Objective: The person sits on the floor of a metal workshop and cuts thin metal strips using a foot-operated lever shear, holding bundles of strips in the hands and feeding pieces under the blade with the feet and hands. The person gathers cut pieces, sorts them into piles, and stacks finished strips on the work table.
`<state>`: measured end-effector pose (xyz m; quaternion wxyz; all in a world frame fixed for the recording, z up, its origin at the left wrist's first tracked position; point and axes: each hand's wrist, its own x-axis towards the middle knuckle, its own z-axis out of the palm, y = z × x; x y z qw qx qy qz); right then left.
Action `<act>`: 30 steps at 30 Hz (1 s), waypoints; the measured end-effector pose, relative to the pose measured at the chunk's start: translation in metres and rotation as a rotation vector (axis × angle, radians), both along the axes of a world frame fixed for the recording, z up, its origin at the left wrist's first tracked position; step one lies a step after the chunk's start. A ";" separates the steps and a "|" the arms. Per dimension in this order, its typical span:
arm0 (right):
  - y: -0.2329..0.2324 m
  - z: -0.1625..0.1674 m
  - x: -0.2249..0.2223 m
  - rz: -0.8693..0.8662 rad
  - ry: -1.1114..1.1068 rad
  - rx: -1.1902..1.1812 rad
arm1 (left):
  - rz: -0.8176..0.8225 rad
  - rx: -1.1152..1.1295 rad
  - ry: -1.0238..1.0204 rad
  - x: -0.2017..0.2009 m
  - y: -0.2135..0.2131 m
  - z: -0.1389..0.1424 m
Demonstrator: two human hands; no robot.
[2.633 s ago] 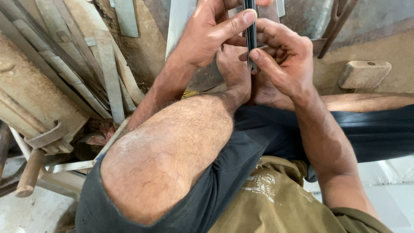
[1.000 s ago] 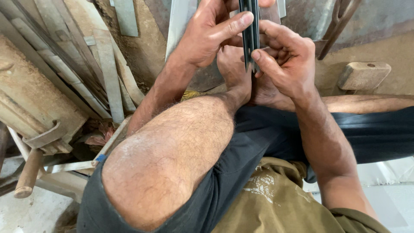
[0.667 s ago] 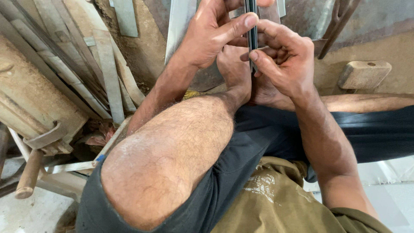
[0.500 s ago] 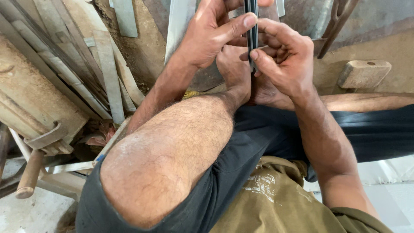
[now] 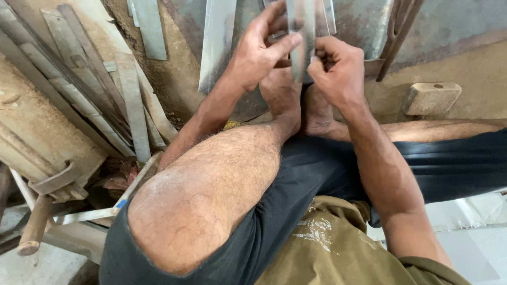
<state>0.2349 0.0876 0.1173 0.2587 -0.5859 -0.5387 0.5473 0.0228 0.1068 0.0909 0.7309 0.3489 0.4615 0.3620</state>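
I sit on the ground with my knee raised, looking down at my head view. My left hand [image 5: 257, 54] and my right hand [image 5: 339, 74] both pinch a narrow grey metal strip [image 5: 302, 32] that stands upright between them, its flat face turned toward me. The left thumb presses its left edge and the right fingers curl on its right edge. The strip's top runs out of the frame. My bare feet [image 5: 285, 97] rest just under the hands, and the strip's lower end is hidden behind my fingers.
A long shiny metal sheet [image 5: 216, 45] leans left of my hands. Several flat metal strips [image 5: 132, 111] lie piled at the left beside worn wood. A wooden block [image 5: 430, 97] sits at the right, dark tongs [image 5: 395, 37] above it, a wooden handle [image 5: 34, 229] at lower left.
The strip showed as a thin dark edge before; now its broad grey face is toward me. Both hands stay in about the same place.
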 end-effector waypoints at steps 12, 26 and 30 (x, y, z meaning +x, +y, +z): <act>-0.012 -0.032 0.017 -0.157 0.118 -0.037 | 0.287 0.442 1.282 -0.002 0.009 -0.075; 0.016 0.037 -0.029 0.009 0.040 0.104 | 0.261 0.036 -0.364 0.032 0.034 0.026; 0.102 0.104 -0.039 0.038 -0.003 0.570 | 0.339 0.680 -0.047 0.032 0.104 0.109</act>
